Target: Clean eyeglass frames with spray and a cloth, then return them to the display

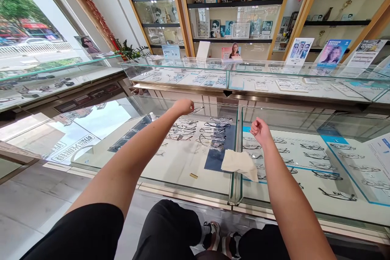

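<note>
My left hand (pixel 185 107) reaches out over the glass counter with its fingers closed. A thin pair of eyeglasses (pixel 199 109) sticks out from its fingertips. Below it are several eyeglasses (pixel 182 130) in rows, and more frames (pixel 213 134) beside a dark blue mat (pixel 214 161). My right hand (pixel 260 131) is raised above the right-hand showcase, fingers curled in, and nothing shows in it. A cream cloth (pixel 239 163) lies crumpled across the joint between the two showcases, nearer to me than either hand.
A small white bottle (pixel 152 116) stands beyond my left forearm. Near the front edge lies a small gold-coloured piece (pixel 193 176). Eyeglasses (pixel 317 155) fill the right showcase. Across the back runs another glass showcase (pixel 198 77) with standing cards (pixel 332 53); a plant (pixel 131 50) is at its left.
</note>
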Demonstrator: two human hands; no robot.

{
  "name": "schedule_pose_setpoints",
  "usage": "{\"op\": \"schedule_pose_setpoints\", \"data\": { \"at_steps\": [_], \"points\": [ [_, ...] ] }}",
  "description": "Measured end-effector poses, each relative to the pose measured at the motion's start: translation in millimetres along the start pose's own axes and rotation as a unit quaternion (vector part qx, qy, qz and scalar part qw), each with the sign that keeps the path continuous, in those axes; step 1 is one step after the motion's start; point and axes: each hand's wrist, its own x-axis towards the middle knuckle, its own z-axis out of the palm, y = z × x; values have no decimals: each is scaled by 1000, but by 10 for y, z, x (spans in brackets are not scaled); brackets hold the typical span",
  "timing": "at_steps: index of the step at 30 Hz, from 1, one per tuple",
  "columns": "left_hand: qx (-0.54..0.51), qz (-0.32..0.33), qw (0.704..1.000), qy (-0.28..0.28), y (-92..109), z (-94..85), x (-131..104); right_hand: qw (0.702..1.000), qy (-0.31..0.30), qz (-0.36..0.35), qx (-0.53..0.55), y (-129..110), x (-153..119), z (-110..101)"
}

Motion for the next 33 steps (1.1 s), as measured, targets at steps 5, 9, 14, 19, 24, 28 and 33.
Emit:
{"op": "schedule_pose_setpoints", "data": {
  "at_steps": [5, 9, 14, 19, 24, 28, 33],
  "points": [
    [-113, 23, 991, 74, 273, -107, -254, 1000, 4, 8, -11, 20, -11, 30],
    [-412, 71, 900, 127, 708, 99, -598, 999, -11, 22, -22, 8, -43, 103],
    [-657, 97, 744, 80, 1245, 477, -988, 994, -84, 37, -59, 20, -80, 217],
    [-711, 109, 693, 46, 1446, 670, -1074, 986, -129, 47, -93, 16, -113, 297],
    [-730, 105, 675, 21, 1415, 728, -1093, 979, -152, 54, -125, 13, -141, 388],
    [-729, 109, 676, -2, 1419, 779, -1152, 974, -171, 56, -135, 21, -161, 468],
    [-730, 110, 675, -3, 1454, 821, -1185, 969, -187, 52, -154, 67, -206, 621]
  ]
}}
